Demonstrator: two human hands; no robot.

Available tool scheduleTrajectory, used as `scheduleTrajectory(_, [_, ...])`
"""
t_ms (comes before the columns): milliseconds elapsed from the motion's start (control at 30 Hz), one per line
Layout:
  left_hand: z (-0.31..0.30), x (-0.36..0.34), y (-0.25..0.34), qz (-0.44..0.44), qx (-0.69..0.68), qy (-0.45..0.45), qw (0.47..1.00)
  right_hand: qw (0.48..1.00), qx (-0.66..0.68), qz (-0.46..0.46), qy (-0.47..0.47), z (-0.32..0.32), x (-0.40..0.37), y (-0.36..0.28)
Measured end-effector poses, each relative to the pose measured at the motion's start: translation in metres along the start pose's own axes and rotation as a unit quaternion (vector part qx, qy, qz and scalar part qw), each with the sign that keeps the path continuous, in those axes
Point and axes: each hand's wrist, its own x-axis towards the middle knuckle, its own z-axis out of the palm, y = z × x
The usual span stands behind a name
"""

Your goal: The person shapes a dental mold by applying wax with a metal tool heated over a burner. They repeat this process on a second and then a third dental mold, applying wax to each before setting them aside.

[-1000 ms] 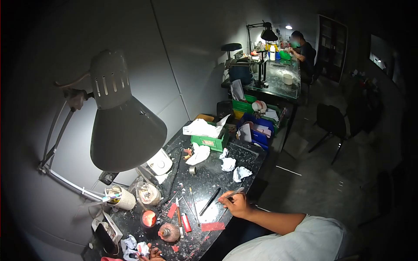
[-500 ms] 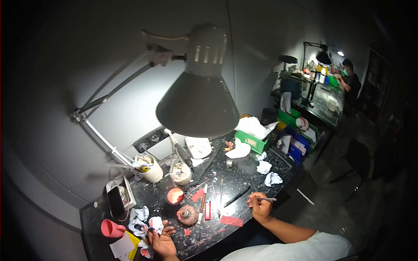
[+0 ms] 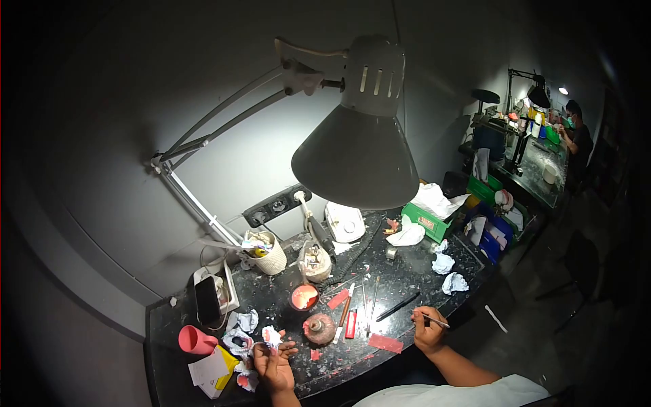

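Observation:
At the bench's near left, my left hand (image 3: 274, 363) is palm up with its fingers curled around a crumpled white paper (image 3: 271, 336) stained pink. My right hand (image 3: 430, 330) is closed on a thin pointed tool (image 3: 435, 321) near the bench's front edge. Between them lie a round reddish pot (image 3: 319, 328), a red lighter (image 3: 350, 324), a knife-like tool with a brown handle (image 3: 345, 313) and a pink wax sheet (image 3: 385, 344). A bowl of pink material (image 3: 304, 296) stands behind the pot. The black pen-like tool (image 3: 399, 306) lies left of my right hand.
A large lamp (image 3: 359, 156) hangs over the bench (image 3: 420, 271). A green tissue box (image 3: 427, 222) stands at the back right, a woven cup (image 3: 270, 258) at the back left, a pink cup (image 3: 196, 340) at far left. Another person (image 3: 578, 139) sits at a farther bench.
The whole view has shifted, with the scene now farther right. My left hand has raised the crumpled paper slightly between its fingers. My right hand still holds the thin tool.

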Motion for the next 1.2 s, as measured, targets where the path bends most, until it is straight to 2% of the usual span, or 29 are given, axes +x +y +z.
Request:
scheduleTrajectory(100, [0.000, -0.002, 0.001, 0.003, -0.002, 0.006, 1.000, 0.999, -0.015, -0.043, 0.008, 0.000, 0.004, -0.002])
scheduleTrajectory(133, [0.002, -0.002, 0.002, 0.002, -0.002, 0.008, 1.000, 1.000, -0.010, -0.015, 0.003, -0.001, 0.003, -0.004])
scheduleTrajectory(300, [-0.003, 0.001, 0.005, -0.028, -0.034, 0.004, 0.999, 0.999, -0.011, -0.030, 0.001, -0.002, 0.006, -0.008])
scheduleTrajectory(367, [-0.001, 0.002, 0.005, -0.046, -0.061, 0.040, 0.996, 0.999, -0.006, -0.032, -0.001, -0.001, 0.006, -0.008])
scheduleTrajectory(500, [0.007, 0.004, 0.011, -0.063, -0.050, 0.045, 0.996, 1.000, -0.007, -0.019, -0.019, 0.000, 0.003, -0.004])
scheduleTrajectory(600, [0.010, 0.004, 0.010, -0.031, -0.009, 0.033, 0.999, 1.000, 0.020, 0.020, -0.005, 0.003, -0.006, 0.005])
scheduleTrajectory(700, [0.006, 0.004, 0.008, -0.011, -0.004, 0.019, 1.000, 1.000, 0.022, 0.004, 0.000, 0.005, -0.007, 0.008])
scheduleTrajectory(767, [0.006, 0.006, 0.010, -0.018, -0.087, 0.021, 0.996, 0.999, 0.031, 0.007, -0.015, 0.003, -0.006, 0.007])
scheduleTrajectory(1067, [0.012, 0.005, 0.021, 0.027, 0.027, 0.112, 0.993, 0.998, 0.027, -0.027, -0.045, -0.001, 0.000, 0.003])
scheduleTrajectory(1200, [0.015, 0.006, 0.026, 0.050, 0.103, 0.110, 0.987, 0.998, 0.036, -0.036, -0.047, -0.001, 0.001, 0.003])
